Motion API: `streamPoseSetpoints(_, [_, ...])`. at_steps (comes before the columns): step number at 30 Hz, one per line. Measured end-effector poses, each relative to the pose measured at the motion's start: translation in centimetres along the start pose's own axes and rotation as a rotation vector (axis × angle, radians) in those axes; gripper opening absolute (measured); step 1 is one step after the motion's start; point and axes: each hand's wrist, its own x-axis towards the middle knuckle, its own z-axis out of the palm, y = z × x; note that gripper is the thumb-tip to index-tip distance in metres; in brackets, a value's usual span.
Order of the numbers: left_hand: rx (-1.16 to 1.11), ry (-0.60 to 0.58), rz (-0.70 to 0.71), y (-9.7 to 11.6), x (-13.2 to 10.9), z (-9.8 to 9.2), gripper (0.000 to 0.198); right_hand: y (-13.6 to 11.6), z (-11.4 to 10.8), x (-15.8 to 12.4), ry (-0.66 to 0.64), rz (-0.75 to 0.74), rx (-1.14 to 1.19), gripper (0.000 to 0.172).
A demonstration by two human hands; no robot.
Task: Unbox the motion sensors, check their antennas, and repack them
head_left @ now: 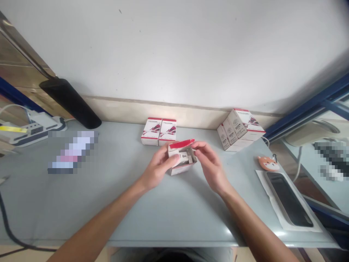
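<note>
A small white cardboard box (180, 170) with a red inner lid flap (182, 143) stands opened in front of me, over the middle of the table. My left hand (157, 166) grips its left side, the thumb lying across the opening. White parts (183, 157) show inside the box; their exact kind I cannot make out. At the right edge, the thumb and bent fingers of my right hand (211, 165) close on the box's rim or side flap. Just behind, two closed white-and-red boxes (151, 130) lie side by side.
Several matching boxes (241, 129) are stacked at the back right. A phone (289, 198) lies on a white sheet, near an orange animal-face case (268, 163). To the left are a black upright object (71, 103), a power strip (35, 129) and a pixelated item (72, 153).
</note>
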Motion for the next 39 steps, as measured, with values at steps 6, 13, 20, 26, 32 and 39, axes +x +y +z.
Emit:
streamPoseSetpoints(6, [0.23,0.051,0.12,-0.3,-0.3,0.7,0.034,-0.6,1.2,-0.6,0.148,-0.191,-0.21,0.036])
streamPoseSetpoints(13, [0.693,0.013,0.631,-2.1,0.6,-1.6,0.037,-0.5,-0.4,-0.1,-0.029,-0.444,-0.466,0.023])
streamPoseSetpoints(20, [0.773,-0.057,0.73,-2.6,0.8,-2.4,0.046,-0.2,-0.1,0.0,0.111,-0.47,-0.591,0.014])
streamPoseSetpoints(26, [0.829,0.081,0.711,-2.7,0.9,-1.4,0.035,0.5,-0.4,0.0,0.148,-0.492,-0.612,0.014])
streamPoseSetpoints(32, [0.873,0.052,0.685,-2.8,0.7,-1.8,0.04,0.2,-0.6,0.3,0.032,-0.496,-0.487,0.014])
streamPoseSetpoints(39, [0.9,0.213,0.625,-4.9,1.6,-2.3,0.042,2.8,0.2,1.5,-0.01,-0.304,-0.231,0.032])
